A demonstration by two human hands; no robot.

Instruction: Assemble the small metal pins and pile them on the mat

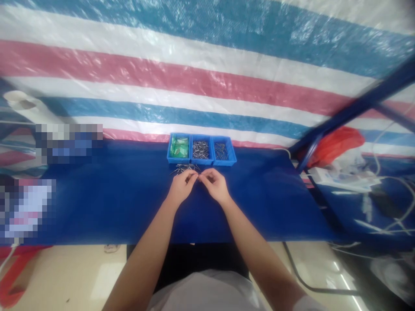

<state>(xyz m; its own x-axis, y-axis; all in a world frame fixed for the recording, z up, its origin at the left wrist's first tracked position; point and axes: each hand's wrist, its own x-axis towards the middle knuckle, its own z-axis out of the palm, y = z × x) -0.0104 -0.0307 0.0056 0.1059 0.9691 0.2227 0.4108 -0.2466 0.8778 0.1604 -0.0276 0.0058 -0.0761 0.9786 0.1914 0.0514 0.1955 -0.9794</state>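
Observation:
Over the blue table my left hand (182, 185) and my right hand (215, 183) meet, fingertips almost touching, both pinched closed. Whatever sits between the fingers is too small to make out. Just beyond them lies a loose pile of thin metal pieces (185, 167), like pens' tips or small screws. Behind the pile stand three blue bins side by side. The left bin (178, 161) holds green and clear plastic packets (179, 147). Many small metal parts (200, 150) fill the middle bin, and thinner metal pieces (221, 151) lie in the right bin.
The blue table top (106, 198) reaches out on both sides. A striped plastic sheet (194, 77) hangs behind it. At right, beyond a blue metal frame (350, 108), are a red plastic bag (339, 144), white boxes and cables. A white roll (32, 110) is at far left.

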